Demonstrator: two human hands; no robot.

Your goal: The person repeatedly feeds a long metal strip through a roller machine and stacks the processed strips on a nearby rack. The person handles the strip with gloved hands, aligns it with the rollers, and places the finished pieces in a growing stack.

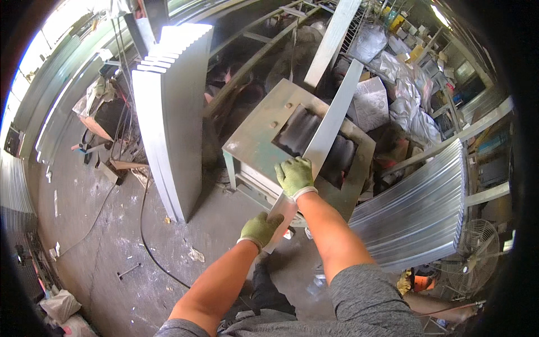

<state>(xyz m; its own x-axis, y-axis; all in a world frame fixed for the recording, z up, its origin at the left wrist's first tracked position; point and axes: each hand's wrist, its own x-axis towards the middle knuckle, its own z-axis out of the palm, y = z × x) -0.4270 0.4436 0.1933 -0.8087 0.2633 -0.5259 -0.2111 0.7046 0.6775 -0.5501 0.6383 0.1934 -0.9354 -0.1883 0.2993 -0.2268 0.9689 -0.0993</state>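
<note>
A long flat silver metal bar (335, 115) slants across the top of a worn metal machine table (255, 132). It passes over an opening with dark, roller-like parts (298, 130) on both sides of it. My left hand (261, 230), in a green glove, grips the bar's near end. Farther up, my right hand (295, 177), gloved the same way, is closed over the bar by the table's near edge; part of its grip is hidden beneath. The bar's near end hangs past the table toward my body.
To the left stands a tall stack of metal profiles (182, 112). More long profiles (410, 208) lie stacked on the right, near a round fan (477, 255). A black cable (143, 227) runs along the floor. Crumpled silver sheeting (412, 92) and a box (369, 104) lie behind the table.
</note>
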